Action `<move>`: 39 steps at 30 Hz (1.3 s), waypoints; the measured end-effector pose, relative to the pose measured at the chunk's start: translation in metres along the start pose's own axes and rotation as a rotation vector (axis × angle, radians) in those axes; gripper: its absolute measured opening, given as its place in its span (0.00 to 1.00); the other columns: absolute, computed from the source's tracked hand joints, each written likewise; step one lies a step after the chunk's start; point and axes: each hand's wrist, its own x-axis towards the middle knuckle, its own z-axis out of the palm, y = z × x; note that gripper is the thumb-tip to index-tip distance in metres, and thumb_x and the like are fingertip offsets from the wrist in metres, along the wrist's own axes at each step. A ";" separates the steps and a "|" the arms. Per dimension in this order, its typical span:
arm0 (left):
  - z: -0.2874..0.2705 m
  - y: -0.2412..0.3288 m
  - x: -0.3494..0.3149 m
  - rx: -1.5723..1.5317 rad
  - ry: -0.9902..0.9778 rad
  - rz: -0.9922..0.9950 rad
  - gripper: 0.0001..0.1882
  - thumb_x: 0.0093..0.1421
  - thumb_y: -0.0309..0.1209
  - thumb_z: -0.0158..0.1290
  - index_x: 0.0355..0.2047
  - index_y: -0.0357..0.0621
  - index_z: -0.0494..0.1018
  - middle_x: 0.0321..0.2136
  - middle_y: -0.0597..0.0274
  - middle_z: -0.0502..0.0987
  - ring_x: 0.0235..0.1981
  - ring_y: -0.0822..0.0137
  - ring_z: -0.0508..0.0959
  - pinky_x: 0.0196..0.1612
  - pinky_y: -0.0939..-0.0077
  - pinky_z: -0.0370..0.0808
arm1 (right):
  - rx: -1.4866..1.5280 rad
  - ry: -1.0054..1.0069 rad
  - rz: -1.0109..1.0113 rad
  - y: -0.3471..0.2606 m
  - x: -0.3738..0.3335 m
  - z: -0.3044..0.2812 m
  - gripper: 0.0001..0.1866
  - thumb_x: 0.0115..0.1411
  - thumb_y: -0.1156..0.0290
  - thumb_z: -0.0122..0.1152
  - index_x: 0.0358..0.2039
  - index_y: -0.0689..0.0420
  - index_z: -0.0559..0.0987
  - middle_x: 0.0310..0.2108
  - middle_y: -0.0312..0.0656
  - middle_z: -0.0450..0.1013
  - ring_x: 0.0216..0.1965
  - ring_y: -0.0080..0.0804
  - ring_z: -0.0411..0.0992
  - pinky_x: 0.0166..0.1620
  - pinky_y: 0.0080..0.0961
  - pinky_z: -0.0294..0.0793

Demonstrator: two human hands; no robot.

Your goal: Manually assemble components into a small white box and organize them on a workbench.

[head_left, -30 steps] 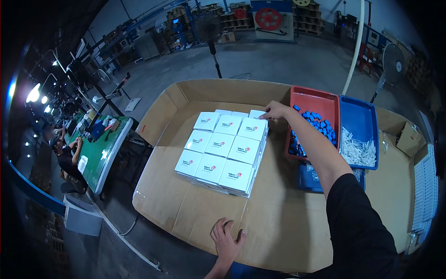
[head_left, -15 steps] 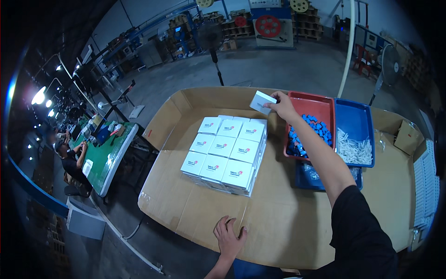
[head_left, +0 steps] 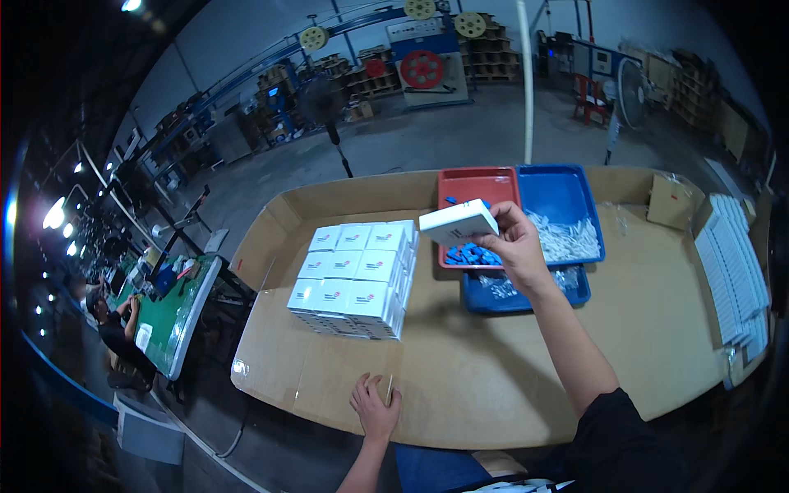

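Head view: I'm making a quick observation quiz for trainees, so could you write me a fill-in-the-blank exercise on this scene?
1. The person's ____ hand holds a white box.
2. The stack of boxes stands to the ____ of the trays.
3. The small blue pieces lie in a tray coloured ____.
4. The white sticks lie in the neighbouring tray, coloured ____.

Missing words: right; left; red; blue.
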 end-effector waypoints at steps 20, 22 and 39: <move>0.010 -0.011 -0.013 -0.114 0.171 0.113 0.20 0.59 0.29 0.61 0.51 0.37 0.72 0.50 0.49 0.74 0.55 0.47 0.72 0.60 0.54 0.67 | 1.130 0.491 0.395 -0.033 -0.291 -0.045 0.15 0.70 0.68 0.61 0.52 0.64 0.76 0.48 0.47 0.79 0.48 0.36 0.81 0.53 0.28 0.86; 0.012 -0.006 -0.018 -0.171 0.174 0.110 0.21 0.59 0.29 0.60 0.52 0.37 0.72 0.51 0.49 0.74 0.55 0.47 0.72 0.60 0.54 0.68 | 1.162 0.522 0.414 -0.039 -0.300 -0.042 0.15 0.70 0.69 0.61 0.51 0.65 0.76 0.47 0.48 0.79 0.47 0.38 0.81 0.52 0.28 0.87; 0.009 0.237 -0.088 -1.432 -0.562 -0.100 0.35 0.71 0.36 0.53 0.73 0.44 0.53 0.56 0.53 0.69 0.55 0.65 0.72 0.60 0.67 0.71 | 0.670 0.533 0.788 -0.020 -0.364 -0.017 0.20 0.71 0.59 0.61 0.56 0.58 0.75 0.47 0.41 0.78 0.44 0.29 0.78 0.47 0.30 0.81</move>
